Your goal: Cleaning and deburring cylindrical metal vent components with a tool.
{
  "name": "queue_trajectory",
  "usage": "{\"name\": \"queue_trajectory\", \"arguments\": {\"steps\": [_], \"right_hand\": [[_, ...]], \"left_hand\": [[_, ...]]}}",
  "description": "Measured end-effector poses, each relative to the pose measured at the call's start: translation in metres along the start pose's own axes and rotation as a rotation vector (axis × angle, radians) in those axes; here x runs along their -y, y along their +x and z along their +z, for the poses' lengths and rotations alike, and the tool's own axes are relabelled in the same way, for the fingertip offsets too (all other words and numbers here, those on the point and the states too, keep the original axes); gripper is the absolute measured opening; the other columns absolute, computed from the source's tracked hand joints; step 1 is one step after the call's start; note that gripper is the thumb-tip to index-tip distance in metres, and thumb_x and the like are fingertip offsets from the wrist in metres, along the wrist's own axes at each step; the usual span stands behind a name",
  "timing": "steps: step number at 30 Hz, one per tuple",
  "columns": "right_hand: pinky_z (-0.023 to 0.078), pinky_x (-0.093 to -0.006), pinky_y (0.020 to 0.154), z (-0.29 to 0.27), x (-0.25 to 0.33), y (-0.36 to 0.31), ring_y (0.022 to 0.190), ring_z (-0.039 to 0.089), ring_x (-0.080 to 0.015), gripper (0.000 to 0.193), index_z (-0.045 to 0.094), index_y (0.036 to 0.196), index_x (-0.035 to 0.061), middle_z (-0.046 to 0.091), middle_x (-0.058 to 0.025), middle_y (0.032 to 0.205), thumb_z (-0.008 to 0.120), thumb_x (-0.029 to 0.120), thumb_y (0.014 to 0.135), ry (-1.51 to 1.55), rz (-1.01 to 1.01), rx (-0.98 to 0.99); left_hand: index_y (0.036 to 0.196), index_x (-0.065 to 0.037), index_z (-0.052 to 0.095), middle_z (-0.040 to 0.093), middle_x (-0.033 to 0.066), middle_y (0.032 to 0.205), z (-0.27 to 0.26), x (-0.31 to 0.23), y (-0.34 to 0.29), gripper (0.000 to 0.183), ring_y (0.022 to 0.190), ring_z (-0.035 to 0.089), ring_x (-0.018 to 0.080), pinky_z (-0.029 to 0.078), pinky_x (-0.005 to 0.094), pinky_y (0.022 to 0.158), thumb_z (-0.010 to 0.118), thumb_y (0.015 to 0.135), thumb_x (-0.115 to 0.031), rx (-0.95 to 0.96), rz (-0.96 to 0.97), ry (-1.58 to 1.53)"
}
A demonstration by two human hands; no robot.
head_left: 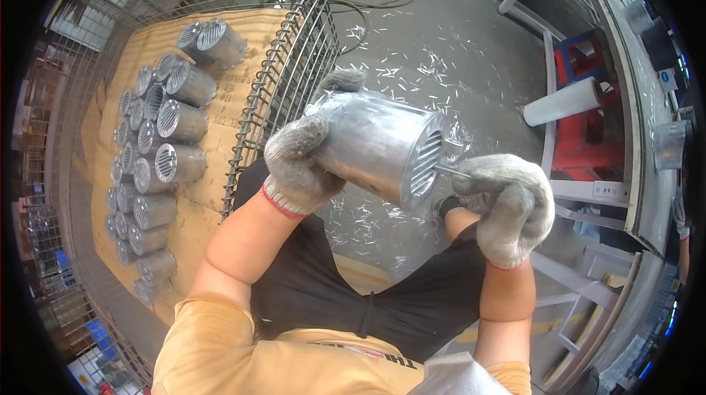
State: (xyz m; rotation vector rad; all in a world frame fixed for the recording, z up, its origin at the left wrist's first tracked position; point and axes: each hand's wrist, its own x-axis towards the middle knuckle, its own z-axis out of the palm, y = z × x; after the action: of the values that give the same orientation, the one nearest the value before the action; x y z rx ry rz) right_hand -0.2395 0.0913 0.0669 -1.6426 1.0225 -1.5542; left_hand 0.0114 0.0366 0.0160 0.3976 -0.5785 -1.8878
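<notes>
My left hand [298, 152], in a grey-white knit glove with a red cuff, is wrapped around a silver metal cylinder [371, 141]. The cylinder lies tilted on its side above my lap, its slotted end face turned toward my right hand. My right hand [511, 204], gloved the same way, is closed on a thin metal rod [451, 170]. The rod's tip reaches the slotted face; whether it enters a slot I cannot tell. Part of the rod is hidden inside the glove.
To my left, a wire mesh cage [283, 75] holds many similar cylinders [179, 120] on brown cardboard [209, 207]. Thin metal slivers [434, 68] litter the grey floor. On the right stand a white-framed bench [614, 101], a white roll [562, 101] and red plastic stools [588, 141].
</notes>
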Motion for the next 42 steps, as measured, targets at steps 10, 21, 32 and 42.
{"name": "queue_trajectory", "arguments": {"steps": [10, 21, 32, 42], "right_hand": [[0.056, -0.0318, 0.063, 0.001, 0.005, 0.000, 0.068, 0.070, -0.0211, 0.032, 0.068, 0.098, -0.0019, 0.072, -0.0125, 0.087, 0.049, 0.021, 0.110, -0.001, 0.087, -0.020], [0.062, -0.0410, 0.068, 0.007, -0.015, 0.004, 0.073, 0.073, -0.0309, 0.041, 0.054, 0.105, 0.0073, 0.073, -0.0202, 0.083, 0.033, 0.041, 0.115, 0.657, 0.177, -0.083], [0.051, -0.0425, 0.108, 0.043, -0.039, -0.006, 0.129, 0.055, -0.0250, 0.089, 0.036, 0.147, 0.0042, 0.048, -0.0117, 0.143, 0.086, 0.007, 0.073, 0.327, 0.392, -0.111], [0.050, -0.0461, 0.107, -0.007, -0.020, 0.011, 0.123, 0.060, -0.0302, 0.105, 0.039, 0.144, 0.0067, 0.058, -0.0164, 0.132, 0.098, 0.023, 0.059, 0.159, -0.068, -0.014]], "left_hand": [[0.142, -0.007, 0.045, 0.062, 0.0145, 0.131, 0.008, -0.001, 0.001, 0.071, 0.125, 0.061, 0.0311, 0.048, 0.0428, 0.110, 0.068, 0.082, -0.036, -0.024, -0.003, -0.002], [0.143, -0.008, 0.043, 0.062, 0.0215, 0.133, 0.001, 0.002, 0.005, 0.076, 0.124, 0.063, 0.0364, 0.054, 0.0479, 0.105, 0.073, 0.083, -0.044, -0.138, 0.084, -0.014], [0.164, -0.003, 0.010, 0.045, 0.0184, 0.156, -0.008, 0.026, -0.006, 0.099, 0.144, 0.048, 0.0311, 0.036, 0.0458, 0.122, 0.074, 0.094, -0.031, 0.228, 0.171, 0.424], [0.168, -0.016, 0.001, 0.014, 0.0217, 0.170, -0.016, 0.043, 0.005, 0.129, 0.154, 0.029, 0.0405, 0.040, 0.0551, 0.117, 0.089, 0.079, -0.044, 0.151, 0.022, 0.336]]}}
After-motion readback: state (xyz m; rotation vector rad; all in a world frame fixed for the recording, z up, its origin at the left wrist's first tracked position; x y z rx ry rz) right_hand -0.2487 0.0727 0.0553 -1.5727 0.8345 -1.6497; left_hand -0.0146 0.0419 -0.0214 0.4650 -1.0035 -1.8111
